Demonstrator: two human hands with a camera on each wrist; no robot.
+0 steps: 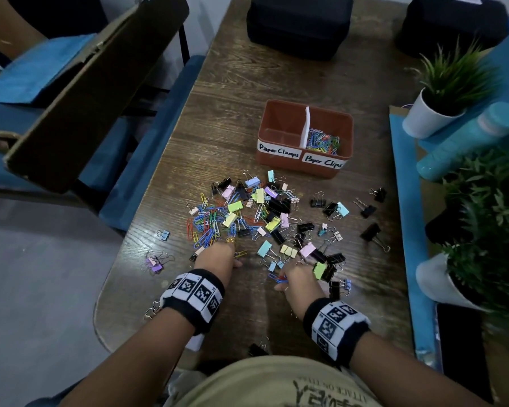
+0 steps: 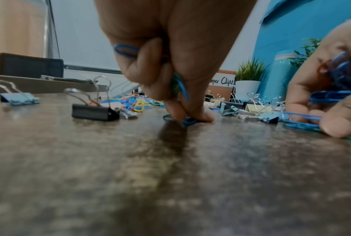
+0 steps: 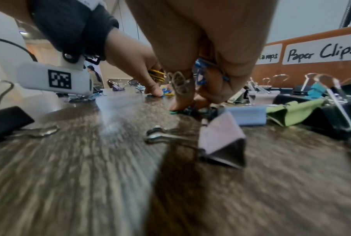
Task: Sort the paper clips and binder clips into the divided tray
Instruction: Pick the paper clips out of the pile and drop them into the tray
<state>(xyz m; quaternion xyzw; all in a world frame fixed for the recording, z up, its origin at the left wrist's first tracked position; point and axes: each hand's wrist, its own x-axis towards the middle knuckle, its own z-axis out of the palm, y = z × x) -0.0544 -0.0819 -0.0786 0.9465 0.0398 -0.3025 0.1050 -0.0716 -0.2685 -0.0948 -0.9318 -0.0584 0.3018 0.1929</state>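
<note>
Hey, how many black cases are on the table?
2. One black case sits at the far edge behind the tray; the other at the far right corner, cropped. More may be offscreen.

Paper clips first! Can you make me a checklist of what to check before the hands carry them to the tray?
1. Left hand holds paper clips: ok, blue ones in its fingers.
2. Right hand holds clips: ok, a blue bunch.
3. No binder clip caught in either hand: cannot tell.
4. Paper Clips side of the tray has room: ok.
5. Paper Clamps side free of paper clips: ok, looks bare.
6. Way to the tray clear: not ok, the pile lies between.
</note>
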